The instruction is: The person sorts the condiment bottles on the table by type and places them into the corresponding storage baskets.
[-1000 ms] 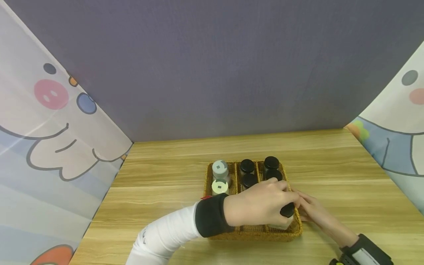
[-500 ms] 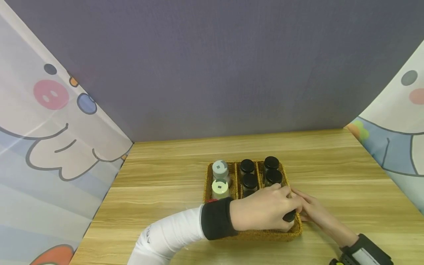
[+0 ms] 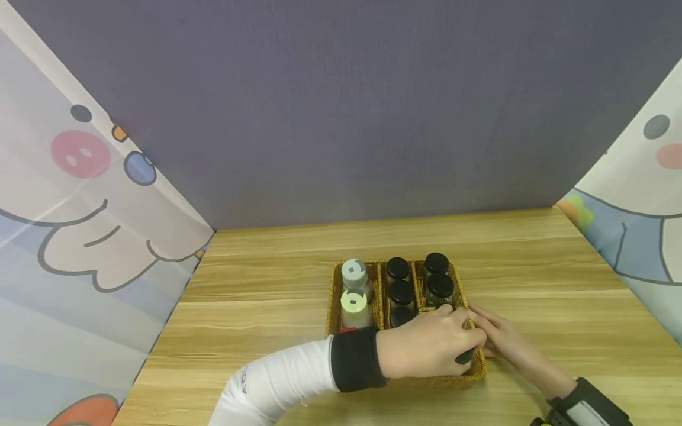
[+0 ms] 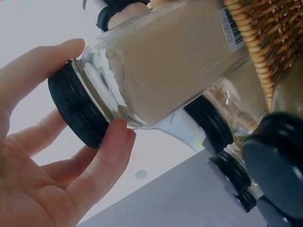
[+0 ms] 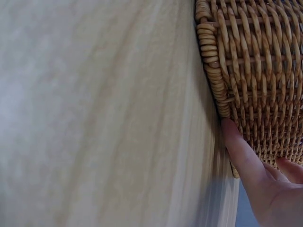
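A rectangular wicker basket point(image 3: 482, 365) with compartments stands on the wooden table. My left hand point(image 3: 434, 344) reaches over its front right corner and pinches the black lid point(image 4: 78, 104) of a clear square jar point(image 4: 161, 71) between thumb and fingers. Tan powder fills the jar, which carries a barcode label; in the left wrist view its lower end is inside the wicker rim. My right hand point(image 3: 503, 337) lies against the basket's right outer side, its fingers extended along the weave point(image 5: 260, 90) in the right wrist view.
Two white-capped bottles point(image 3: 354, 302) stand in the left compartment. Several black-lidded jars point(image 3: 401, 291) fill the middle one, and two more point(image 3: 440, 285) sit at the right rear. A grey panel point(image 3: 341, 118) rises behind the table point(image 3: 256, 284), with cartoon-print cloth on both sides.
My left hand has moved down and slightly toward the front with the jar, lowering it into the basket's front right compartment. My right hand has stayed against the basket's side.
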Available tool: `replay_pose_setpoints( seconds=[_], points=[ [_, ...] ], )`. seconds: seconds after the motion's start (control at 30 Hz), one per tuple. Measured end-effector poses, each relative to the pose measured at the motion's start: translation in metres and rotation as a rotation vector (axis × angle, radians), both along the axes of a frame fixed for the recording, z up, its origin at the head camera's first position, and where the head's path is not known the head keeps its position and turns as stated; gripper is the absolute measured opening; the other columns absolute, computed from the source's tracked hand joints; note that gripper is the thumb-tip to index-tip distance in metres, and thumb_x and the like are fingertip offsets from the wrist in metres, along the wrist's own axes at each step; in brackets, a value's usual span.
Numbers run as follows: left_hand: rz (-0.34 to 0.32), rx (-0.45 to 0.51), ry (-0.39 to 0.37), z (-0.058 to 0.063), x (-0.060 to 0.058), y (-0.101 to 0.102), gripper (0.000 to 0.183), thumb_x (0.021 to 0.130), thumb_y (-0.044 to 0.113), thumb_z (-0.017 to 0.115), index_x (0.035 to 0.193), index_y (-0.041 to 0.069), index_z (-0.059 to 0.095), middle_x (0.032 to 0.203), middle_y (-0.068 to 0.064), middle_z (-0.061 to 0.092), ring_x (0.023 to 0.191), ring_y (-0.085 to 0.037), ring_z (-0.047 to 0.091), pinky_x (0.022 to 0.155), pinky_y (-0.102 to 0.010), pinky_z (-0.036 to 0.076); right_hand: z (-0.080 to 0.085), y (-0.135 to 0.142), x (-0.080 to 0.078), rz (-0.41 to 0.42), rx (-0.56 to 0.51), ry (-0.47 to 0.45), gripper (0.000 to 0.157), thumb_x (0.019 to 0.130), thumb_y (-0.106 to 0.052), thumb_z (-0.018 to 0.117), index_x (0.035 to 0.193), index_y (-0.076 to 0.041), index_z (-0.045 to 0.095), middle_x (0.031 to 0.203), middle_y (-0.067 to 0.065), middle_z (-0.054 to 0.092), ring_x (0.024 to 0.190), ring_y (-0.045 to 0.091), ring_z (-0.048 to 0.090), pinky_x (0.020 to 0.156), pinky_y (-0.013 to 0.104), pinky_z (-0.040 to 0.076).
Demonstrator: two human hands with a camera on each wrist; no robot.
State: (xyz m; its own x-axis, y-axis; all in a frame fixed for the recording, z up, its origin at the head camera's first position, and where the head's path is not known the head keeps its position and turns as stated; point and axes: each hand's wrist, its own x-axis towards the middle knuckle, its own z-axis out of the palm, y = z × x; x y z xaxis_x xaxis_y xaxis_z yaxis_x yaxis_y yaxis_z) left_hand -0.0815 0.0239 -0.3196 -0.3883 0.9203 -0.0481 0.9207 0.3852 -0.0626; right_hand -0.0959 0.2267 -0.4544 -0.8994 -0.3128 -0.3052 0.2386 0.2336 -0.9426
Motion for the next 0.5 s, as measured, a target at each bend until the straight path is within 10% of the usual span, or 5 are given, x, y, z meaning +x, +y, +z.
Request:
replay_pose_setpoints(
  seconds=[0.5],
  points=[
    [0.022, -0.036, 0.040, -0.015, 0.003, 0.004, 0.023, 0.085, 0.036, 0.056, 0.104, 0.024, 0.054, 0.103, 0.004, 0.052, 0.074, -0.007, 0.044, 0.061, -0.010, 0.038, 0.001, -0.004, -0.001, -0.040, 0.019, -0.026, 0.067, 0.094, -0.039, 0.035, 0.140, 0.003, 0.010, 0.137, 0.035, 0.014, 0.108, 0.037, 0.049, 0.081, 0.040, 0.050]
  ],
)
